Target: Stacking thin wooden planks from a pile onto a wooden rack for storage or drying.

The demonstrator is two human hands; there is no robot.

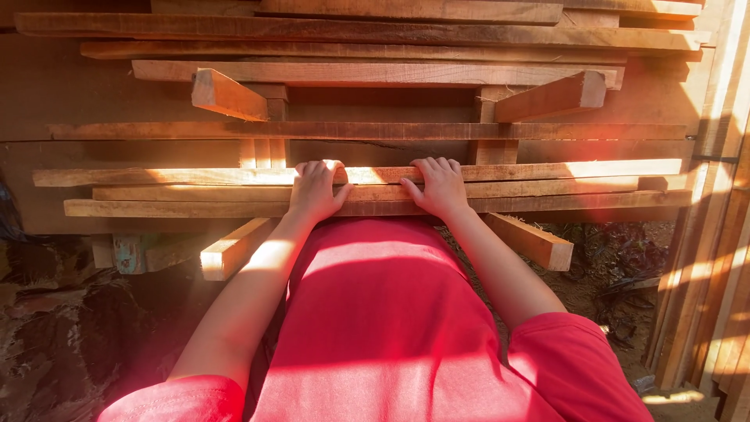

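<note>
A sunlit timber yard fills the view: a tall stack of rough reddish planks (367, 133) rises in layers, each layer kept apart by short cross blocks (228, 95) that jut towards the viewer, likely to let air pass between the boards. Seen from above, a person in a red shirt (391, 328) stands close against the stack. Both arms reach forward to the lowest group of long thin planks (547, 187), which lie flat at about waist height on two cross bearers (231, 252). The left hand (316, 190) rests palm down on these planks, fingers curled over the far edge of the uppermost one, thumb spread along the front. The right hand (440, 186) lies just beside it in the same way, fingers hooked over the far edge. Both hands are grasping the plank rather than lying slack. Below the stack, to either side of the person, is dark littered ground (70, 344). More upright boards (715, 258) lean to the right of the stack.
</note>
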